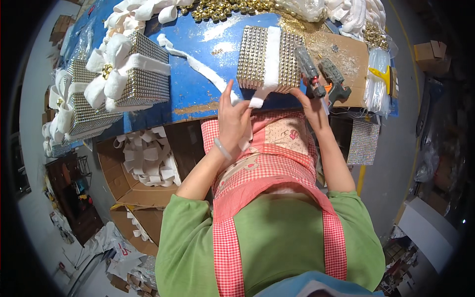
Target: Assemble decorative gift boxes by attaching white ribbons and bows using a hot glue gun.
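Observation:
Before me at the table's near edge stands a box (251,53) covered in gold and silver studs. A white fuzzy ribbon (271,57) runs over its top and hangs down the near side. My left hand (233,121) is at the ribbon's loose end, thumb against it and index finger raised. Another length of white ribbon (208,74) trails across the table to that hand. My right hand (315,111) rests at the box's near right corner with one finger against it. A dark, crusted glue gun (309,69) partly covers its other fingers. Beside that lies a second dark tool (331,74).
Studded boxes with white bows (148,79) stand at the left on the blue table (185,96). Gold bells (213,11) are heaped at the back. Cardboard (354,64), clear glue sticks (377,91) and a yellow-handled tool (380,74) are at the right. Below, a carton (111,166) holds white ribbon pieces.

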Motion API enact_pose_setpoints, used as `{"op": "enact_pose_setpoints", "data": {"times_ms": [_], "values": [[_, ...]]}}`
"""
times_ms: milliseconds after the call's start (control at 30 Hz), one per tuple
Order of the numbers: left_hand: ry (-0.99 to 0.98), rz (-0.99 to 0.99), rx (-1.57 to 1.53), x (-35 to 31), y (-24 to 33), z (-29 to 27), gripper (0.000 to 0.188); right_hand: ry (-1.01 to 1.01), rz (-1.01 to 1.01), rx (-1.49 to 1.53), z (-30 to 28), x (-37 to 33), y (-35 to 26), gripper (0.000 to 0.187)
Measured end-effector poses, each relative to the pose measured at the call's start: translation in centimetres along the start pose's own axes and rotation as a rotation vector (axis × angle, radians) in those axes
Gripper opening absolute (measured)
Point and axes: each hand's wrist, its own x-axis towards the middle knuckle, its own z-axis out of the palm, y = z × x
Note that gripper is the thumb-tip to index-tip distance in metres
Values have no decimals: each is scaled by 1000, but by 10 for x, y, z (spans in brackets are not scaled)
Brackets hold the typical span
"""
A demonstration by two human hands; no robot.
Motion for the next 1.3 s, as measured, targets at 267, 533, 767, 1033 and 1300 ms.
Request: {"op": "enact_pose_setpoints", "data": {"times_ms": [267, 533, 767, 1033, 1300], "values": [[-101, -82, -309, 38, 1, 7, 20, 208, -8, 69, 21, 14, 16, 39], [-419, -345, -690, 89, 34, -58, 22, 27, 28, -244, -24, 92, -55, 45], [-75, -45, -157, 58, 66, -46, 19, 31, -22, -232, 7, 90, 15, 51], [-82, -625, -835, 13, 58, -21, 20, 115, -261, -415, 13, 106, -24, 51], [-75, -563, -862, 5, 20, -4, 17, -71, -286, -591, 32, 113, -31, 50]]}}
